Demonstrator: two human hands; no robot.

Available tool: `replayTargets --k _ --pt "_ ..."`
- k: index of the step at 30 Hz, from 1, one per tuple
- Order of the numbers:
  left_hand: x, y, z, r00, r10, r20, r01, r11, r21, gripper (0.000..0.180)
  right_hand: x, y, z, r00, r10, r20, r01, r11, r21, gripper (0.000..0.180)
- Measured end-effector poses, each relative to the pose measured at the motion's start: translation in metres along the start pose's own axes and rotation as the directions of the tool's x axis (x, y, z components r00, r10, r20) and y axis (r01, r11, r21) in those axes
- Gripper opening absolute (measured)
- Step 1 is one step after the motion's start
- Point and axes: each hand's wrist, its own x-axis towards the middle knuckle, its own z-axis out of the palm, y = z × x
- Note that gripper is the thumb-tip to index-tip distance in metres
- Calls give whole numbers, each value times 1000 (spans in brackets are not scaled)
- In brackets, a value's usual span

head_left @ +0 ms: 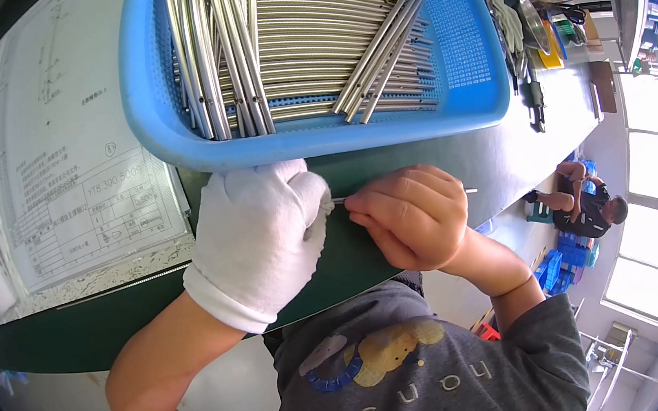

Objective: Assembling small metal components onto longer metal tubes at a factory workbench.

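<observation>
My left hand (pixel 261 238), in a white glove, is closed in a fist just in front of the blue basket (pixel 321 142). What it grips is hidden. Bare, my right hand (pixel 415 215) pinches a thin metal rod (pixel 471 190). One end of this rod shows past the right side of that hand, and a short stretch shows between both hands, reaching the gloved fingers. Inside the basket lie many slim metal tubes (pixel 309 43), most of them crosswise. Bundles of other tubes (pixel 233 61) lie lengthwise on top at left, and a few tubes (pixel 384 55) slant at right.
An open ring binder with a drawing sheet (pixel 76 154) in a sleeve lies to the left on the green table (pixel 360 259). Tools and a glove (pixel 509 23) lie beyond the basket at right. Farther right, another person (pixel 587 198) sits near blue bins (pixel 569 254).
</observation>
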Motion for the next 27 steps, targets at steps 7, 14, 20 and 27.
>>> replayTargets --k 7,14,20,27 --pt "1 -2 4 999 -46 25 46 999 -28 12 4 11 2 987 156 30 -159 974 164 12" --pt "8 -3 -2 988 114 101 -122 989 78 14 2 14 5 965 262 -15 -243 914 325 6" --pt "8 -2 0 981 158 112 -177 968 178 17 -10 12 -6 957 275 -88 -241 930 278 9" --pt "10 -3 6 968 251 24 -249 939 237 8 -9 16 1 986 161 -31 -145 943 301 12"
